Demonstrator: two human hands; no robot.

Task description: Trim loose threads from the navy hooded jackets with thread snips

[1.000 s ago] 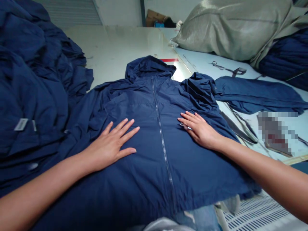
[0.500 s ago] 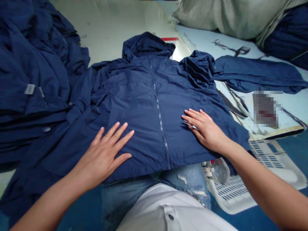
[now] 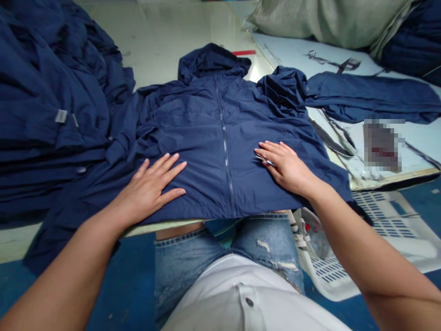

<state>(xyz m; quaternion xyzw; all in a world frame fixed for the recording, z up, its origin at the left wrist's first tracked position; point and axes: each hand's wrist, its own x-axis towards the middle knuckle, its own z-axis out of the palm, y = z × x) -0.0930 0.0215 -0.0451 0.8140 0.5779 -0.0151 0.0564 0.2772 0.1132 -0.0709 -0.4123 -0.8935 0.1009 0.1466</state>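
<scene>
A navy zip-up hooded jacket (image 3: 206, 138) lies face up on the table, hood away from me, zipper closed down the middle. My left hand (image 3: 151, 188) rests flat on its left front panel, fingers spread and holding nothing. My right hand (image 3: 285, 168) presses on the right front panel, fingers together. A small silvery metal tool (image 3: 264, 160) pokes out from under those fingers. The jacket's hem lies at the table's near edge, above my jeans.
A tall stack of navy garments (image 3: 44, 115) fills the left. Another navy piece (image 3: 365, 96) lies spread at right beside dark fabric strips (image 3: 332, 138). A grey sack (image 3: 327, 20) sits at the back right. A white slatted basket (image 3: 386, 230) stands on the blue floor.
Both hands have slid down the jacket toward me, staying flat on it. The view has tilted down, so the hem, my jeans and the basket now show.
</scene>
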